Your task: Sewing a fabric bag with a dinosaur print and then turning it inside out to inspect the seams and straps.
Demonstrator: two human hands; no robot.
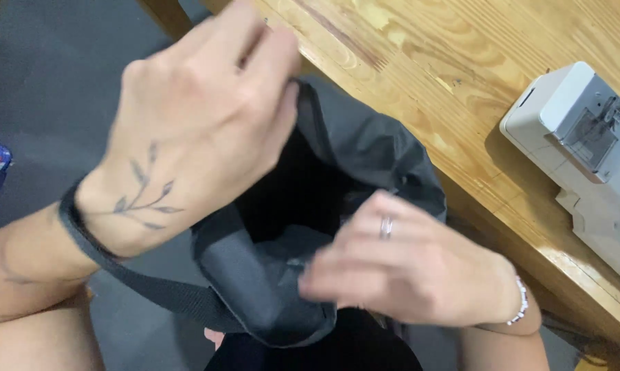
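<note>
- The wooden bench (461, 82) fills the upper right; its edge runs diagonally down to the right.
- A white sewing machine (585, 151) stands on the bench, at the right edge of the view.
- A dark grey fabric bag (365, 148) is held open in front of the bench edge — between both hands.
- Its black strap (159, 292) hangs across the left wrist.
- The left hand (200, 124) pinches the bag's upper rim, grip closed on the cloth.
- The right hand (406, 268), with a ring, clamps the lower rim.
</note>
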